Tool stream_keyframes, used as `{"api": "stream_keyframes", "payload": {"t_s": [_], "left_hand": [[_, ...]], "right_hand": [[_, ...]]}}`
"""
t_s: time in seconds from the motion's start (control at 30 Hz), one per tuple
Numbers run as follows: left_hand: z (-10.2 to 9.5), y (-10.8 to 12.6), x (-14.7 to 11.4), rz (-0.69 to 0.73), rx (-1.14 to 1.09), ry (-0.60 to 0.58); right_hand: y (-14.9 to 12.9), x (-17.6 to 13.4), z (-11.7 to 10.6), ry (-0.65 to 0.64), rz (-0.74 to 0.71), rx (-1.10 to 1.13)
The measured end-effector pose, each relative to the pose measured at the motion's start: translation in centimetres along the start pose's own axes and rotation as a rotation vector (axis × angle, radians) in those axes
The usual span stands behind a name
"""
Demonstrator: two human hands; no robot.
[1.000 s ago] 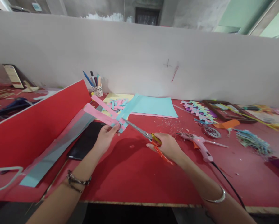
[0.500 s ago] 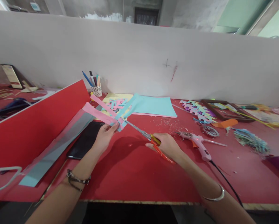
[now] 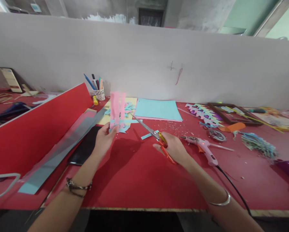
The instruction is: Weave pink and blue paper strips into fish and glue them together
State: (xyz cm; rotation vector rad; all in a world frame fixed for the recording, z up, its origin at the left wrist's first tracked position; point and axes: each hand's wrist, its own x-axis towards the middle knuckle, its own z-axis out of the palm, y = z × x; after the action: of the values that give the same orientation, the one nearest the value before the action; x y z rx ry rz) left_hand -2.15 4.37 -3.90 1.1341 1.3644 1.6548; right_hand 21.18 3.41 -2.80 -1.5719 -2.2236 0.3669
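My left hand point(image 3: 105, 137) pinches pink and light-blue paper strips point(image 3: 115, 111) above the red table; the pink ones point upward, smeared by motion. My right hand point(image 3: 172, 146) holds scissors point(image 3: 151, 130) with orange and yellow handles, the blades pointing up and left toward the strips but apart from them. A short light-blue offcut point(image 3: 149, 134) lies under the blades. Behind the strips, a heap of small pink and blue paper snippets point(image 3: 129, 108) rests on a yellow sheet point(image 3: 101, 120).
Light-blue sheets point(image 3: 159, 109) lie at the back. A pink glue gun point(image 3: 204, 148) with a cord is on the right, near a fringed paper bundle point(image 3: 259, 145). To the left are a red board point(image 3: 45, 125), a dark phone-like slab point(image 3: 85, 148) and a pen cup point(image 3: 99, 94).
My left hand has swung the strips upright and slightly left, away from the blades. A blue piece now lies on the table below the scissors. My right hand has barely moved.
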Motion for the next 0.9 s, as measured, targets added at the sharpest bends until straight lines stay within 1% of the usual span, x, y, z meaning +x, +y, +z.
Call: {"api": "stream_keyframes", "payload": {"t_s": [0.17,0.3,0.4,0.47,0.6,0.77,0.9], "left_hand": [[0.0,-0.1,-0.1,-0.032,-0.046,-0.009],[0.1,-1.1,-0.1,-0.080,-0.174,-0.017],[0.2,-1.6,-0.1,-0.112,-0.269,-0.028],[0.3,-1.6,-0.2,-0.127,-0.284,-0.034],[0.5,-1.1,-0.3,-0.153,-0.283,-0.036],[0.7,-0.8,-0.2,-0.195,-0.384,0.007],[0.6,-1.1,-0.1,-0.210,-0.361,0.027]], "right_hand": [[-0.6,-0.4,0.2,-0.064,-0.092,-0.023],[-0.9,-0.4,0.1,-0.112,-0.006,-0.102],[-1.0,-0.3,0.0,-0.095,0.013,-0.134],[-1.0,-0.3,0.0,-0.070,0.005,-0.134],[-1.1,-0.3,0.0,-0.088,0.010,-0.131],[-1.2,-0.3,-0.2,-0.080,0.027,-0.141],[-1.1,-0.3,-0.1,-0.090,0.018,-0.130]]}}
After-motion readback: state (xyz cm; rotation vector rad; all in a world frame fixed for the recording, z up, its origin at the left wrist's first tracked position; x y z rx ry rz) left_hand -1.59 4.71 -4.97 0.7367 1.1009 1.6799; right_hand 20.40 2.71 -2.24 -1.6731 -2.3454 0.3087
